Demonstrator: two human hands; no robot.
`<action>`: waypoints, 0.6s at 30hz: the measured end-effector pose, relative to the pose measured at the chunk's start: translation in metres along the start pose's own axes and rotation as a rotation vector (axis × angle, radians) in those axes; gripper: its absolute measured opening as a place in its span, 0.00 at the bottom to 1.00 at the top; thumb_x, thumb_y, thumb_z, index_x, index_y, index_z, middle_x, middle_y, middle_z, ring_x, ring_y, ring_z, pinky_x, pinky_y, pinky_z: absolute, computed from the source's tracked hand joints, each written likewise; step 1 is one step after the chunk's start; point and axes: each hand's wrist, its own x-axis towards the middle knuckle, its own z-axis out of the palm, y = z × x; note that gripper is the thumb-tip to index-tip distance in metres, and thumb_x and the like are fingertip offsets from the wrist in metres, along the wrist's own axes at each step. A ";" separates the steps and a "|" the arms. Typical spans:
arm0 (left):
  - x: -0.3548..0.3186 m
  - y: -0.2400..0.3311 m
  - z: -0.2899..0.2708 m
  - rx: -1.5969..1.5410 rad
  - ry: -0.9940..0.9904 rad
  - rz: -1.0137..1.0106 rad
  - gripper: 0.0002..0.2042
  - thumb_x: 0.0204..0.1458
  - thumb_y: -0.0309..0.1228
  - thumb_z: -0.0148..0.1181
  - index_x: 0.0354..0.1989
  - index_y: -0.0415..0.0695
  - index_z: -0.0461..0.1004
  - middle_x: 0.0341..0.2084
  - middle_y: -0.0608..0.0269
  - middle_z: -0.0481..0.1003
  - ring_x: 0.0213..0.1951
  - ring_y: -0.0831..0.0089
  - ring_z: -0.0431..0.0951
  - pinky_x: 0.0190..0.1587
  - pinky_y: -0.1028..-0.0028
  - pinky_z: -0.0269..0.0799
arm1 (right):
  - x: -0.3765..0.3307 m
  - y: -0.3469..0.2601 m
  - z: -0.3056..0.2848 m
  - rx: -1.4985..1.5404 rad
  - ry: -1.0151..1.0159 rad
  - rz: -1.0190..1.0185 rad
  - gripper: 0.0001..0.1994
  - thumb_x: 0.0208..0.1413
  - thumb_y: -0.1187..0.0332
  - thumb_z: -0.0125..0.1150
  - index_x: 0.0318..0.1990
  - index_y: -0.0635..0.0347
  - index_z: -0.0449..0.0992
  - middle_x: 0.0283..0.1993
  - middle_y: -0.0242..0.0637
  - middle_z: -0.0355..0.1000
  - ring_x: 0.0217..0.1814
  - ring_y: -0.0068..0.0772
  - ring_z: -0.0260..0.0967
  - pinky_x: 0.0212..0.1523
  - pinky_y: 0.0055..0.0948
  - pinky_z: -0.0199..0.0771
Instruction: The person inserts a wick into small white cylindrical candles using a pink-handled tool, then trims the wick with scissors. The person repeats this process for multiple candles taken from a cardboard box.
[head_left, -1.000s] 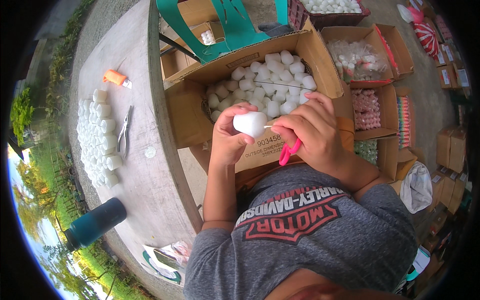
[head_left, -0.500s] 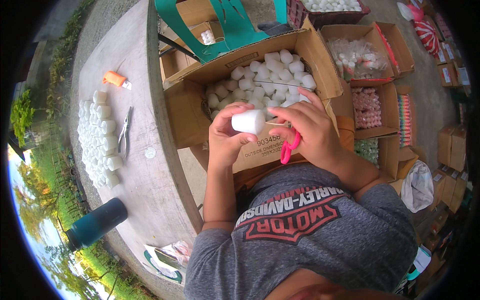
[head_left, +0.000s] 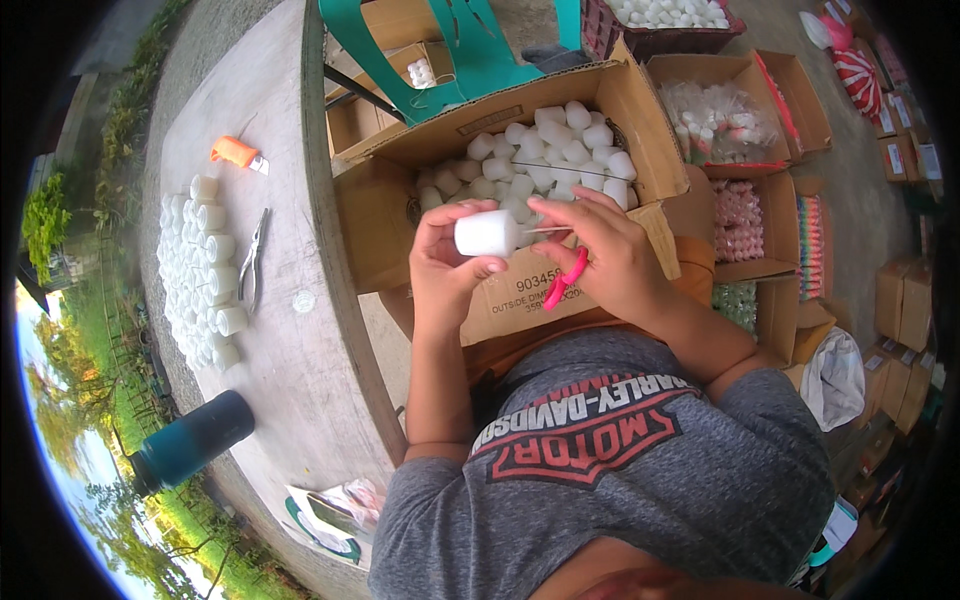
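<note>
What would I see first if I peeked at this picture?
You'd first see two hands in the middle: the left hand holds a white candle, and the right hand pinches its thin wick with a pink tool tucked underneath. Just behind is an open cardboard box full of white candles.

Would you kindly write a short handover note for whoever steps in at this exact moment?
Left hand: grips one white candle on its side above the open cardboard box.
Right hand: pinches the thin wick at the candle's end; pink scissors hang from its lower fingers.
Things: the box on the lap holds many white candles; rows of white candles lie on the concrete table, beside pliers.
Done: those rows appear finished.
Left: probably the candle in hand and those in the box.
</note>
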 end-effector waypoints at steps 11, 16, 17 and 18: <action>0.001 -0.004 -0.002 -0.022 0.083 0.009 0.30 0.35 0.25 0.74 0.51 0.41 0.68 0.47 0.57 0.71 0.47 0.70 0.73 0.48 0.71 0.72 | 0.000 0.010 0.001 -0.033 0.111 -0.055 0.08 0.44 0.77 0.66 0.34 0.60 0.76 0.27 0.36 0.72 0.29 0.36 0.71 0.49 0.41 0.72; 0.002 -0.002 0.007 0.027 0.002 0.022 0.35 0.38 0.21 0.71 0.57 0.43 0.60 0.46 0.58 0.71 0.48 0.68 0.72 0.50 0.68 0.71 | -0.001 0.012 0.012 -0.025 0.086 -0.075 0.09 0.44 0.77 0.66 0.35 0.60 0.75 0.26 0.35 0.72 0.29 0.37 0.71 0.49 0.41 0.72; 0.002 -0.004 0.009 -0.044 0.019 -0.005 0.35 0.39 0.21 0.70 0.58 0.44 0.59 0.46 0.57 0.71 0.49 0.67 0.72 0.50 0.68 0.70 | -0.002 0.015 0.015 -0.012 0.071 -0.081 0.10 0.45 0.77 0.66 0.36 0.60 0.75 0.26 0.35 0.72 0.29 0.37 0.71 0.49 0.40 0.72; 0.001 -0.007 0.012 -0.116 0.036 -0.033 0.35 0.40 0.21 0.69 0.58 0.44 0.58 0.46 0.57 0.70 0.49 0.66 0.72 0.51 0.67 0.70 | -0.004 0.016 0.017 0.031 0.052 -0.050 0.12 0.45 0.77 0.65 0.38 0.60 0.74 0.27 0.35 0.72 0.30 0.37 0.71 0.49 0.40 0.72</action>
